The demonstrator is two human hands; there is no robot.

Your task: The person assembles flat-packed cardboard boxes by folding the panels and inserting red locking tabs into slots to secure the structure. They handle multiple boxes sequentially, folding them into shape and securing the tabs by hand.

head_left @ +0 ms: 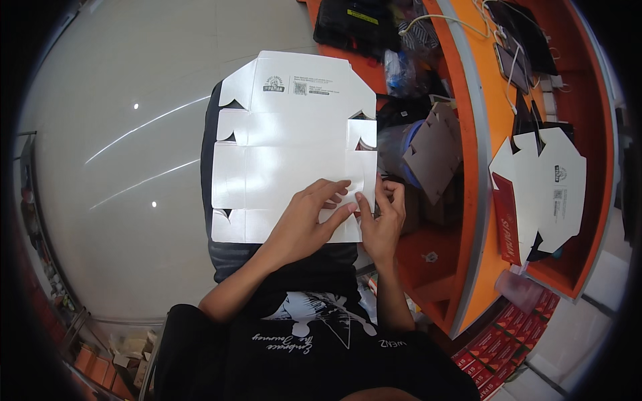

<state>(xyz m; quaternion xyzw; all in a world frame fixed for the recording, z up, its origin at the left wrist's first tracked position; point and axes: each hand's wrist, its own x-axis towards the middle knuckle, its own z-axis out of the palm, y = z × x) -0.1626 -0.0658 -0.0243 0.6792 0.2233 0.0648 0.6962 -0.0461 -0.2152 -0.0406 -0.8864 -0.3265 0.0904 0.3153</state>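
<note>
Directly before the black shirt (287, 361): a white carton blank (294, 167) lies flat over something dark, printed face up, its notched flaps spread along both sides.
Left hand (314, 210): laid palm down over the blank's near right part, wrist angled inward, fingers loosely bent and parted, thumb stretched toward the other hand; they have hold of nothing that shows.
Right hand (382, 217): upright at the near right edge, fingers curled close to the thumb, the flap's edge between them; how firmly they press, I cannot tell.
Forearms: both rise from the lower edge, elbows apart, converging on the same corner.
Shelf unit (461, 200): right of the blank, orange-red and open; it holds a blue-rimmed container (407, 148) partly covered by brown cardboard (438, 154), its contents hidden, with clear plastic bags (401, 77) farther back.
Black case (351, 27): beyond these; what it contains cannot be seen.
Orange worktop (497, 113): carries a phone (509, 65) with cables, and a second blank (555, 194) with a red flap.
Pinkish cup (518, 291): translucent, near rows of red packs (511, 334).
</note>
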